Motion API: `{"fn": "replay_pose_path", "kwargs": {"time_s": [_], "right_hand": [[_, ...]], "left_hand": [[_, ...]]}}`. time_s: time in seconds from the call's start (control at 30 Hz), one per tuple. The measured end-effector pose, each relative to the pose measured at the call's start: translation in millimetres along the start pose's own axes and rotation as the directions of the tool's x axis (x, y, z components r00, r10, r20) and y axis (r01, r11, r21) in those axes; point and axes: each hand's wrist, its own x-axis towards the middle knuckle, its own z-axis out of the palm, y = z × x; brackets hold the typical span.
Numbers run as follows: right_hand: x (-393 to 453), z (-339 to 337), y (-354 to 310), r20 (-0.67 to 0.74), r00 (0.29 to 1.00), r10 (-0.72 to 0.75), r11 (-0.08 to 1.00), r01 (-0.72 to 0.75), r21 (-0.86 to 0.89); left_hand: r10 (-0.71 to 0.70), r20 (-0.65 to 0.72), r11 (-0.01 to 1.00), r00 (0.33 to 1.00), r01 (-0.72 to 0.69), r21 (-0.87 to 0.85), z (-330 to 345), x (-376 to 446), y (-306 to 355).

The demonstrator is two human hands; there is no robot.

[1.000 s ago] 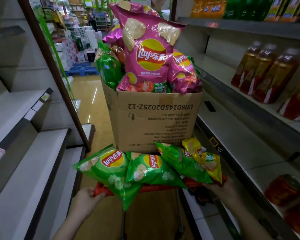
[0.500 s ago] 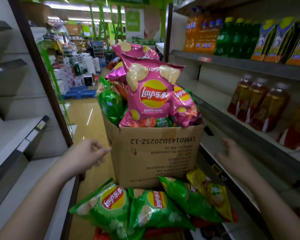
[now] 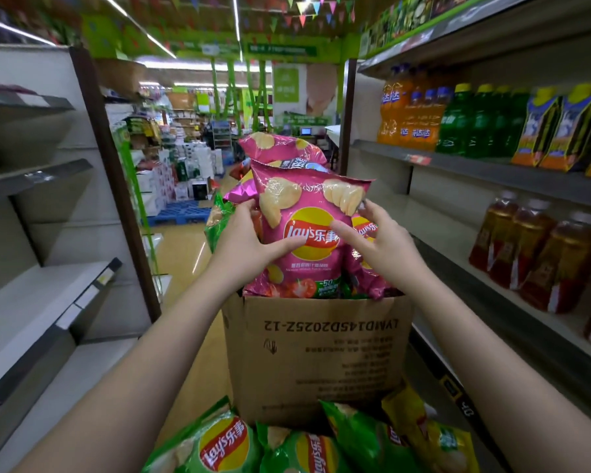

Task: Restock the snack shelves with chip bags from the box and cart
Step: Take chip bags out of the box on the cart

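A cardboard box (image 3: pixel 318 353) stands in front of me, heaped with chip bags. The front pink Lay's bag (image 3: pixel 307 247) stands upright at the box's top. My left hand (image 3: pixel 246 240) grips its left edge, thumb across the front. My right hand (image 3: pixel 376 244) holds its right side, fingers spread on the upper corner and thumb on the logo. More pink bags (image 3: pixel 280 148) and a green bag (image 3: pixel 219 220) sit behind it. Green bags (image 3: pixel 219 445) and a yellow bag (image 3: pixel 434 435) lie in front of the box at the bottom.
Bare grey shelves (image 3: pixel 38 322) run along the left. On the right, shelves (image 3: pixel 492 172) carry orange and green soda bottles (image 3: pixel 440 121) and brown tea bottles (image 3: pixel 539 254). The aisle floor (image 3: pixel 178 254) leads to stacked goods and a blue pallet (image 3: pixel 181 209) far ahead.
Both hands left the cart's red handle, rose past the box and closed on the front pink bag from either side. The view tilted upward.
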Motion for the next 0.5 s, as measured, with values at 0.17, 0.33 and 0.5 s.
{"fn": "replay_pose_path", "kwargs": {"time_s": [0.17,0.33,0.5], "right_hand": [[13,16,1,-0.041,0.999,-0.032,0.97,0.04,0.239],[18,4,-18,-0.122,0.989,-0.088,0.919,0.128,0.374],[9,-5,-42,-0.097,0.98,-0.171,0.877,0.197,0.438]], "left_hand": [[0.006,-0.058,0.998,0.998,-0.009,-0.059,20,10,-5],[0.091,-0.254,0.969,0.963,-0.144,-0.199,8,3,18],[0.072,-0.366,0.92,0.928,-0.204,-0.335,-27,-22,38]]}}
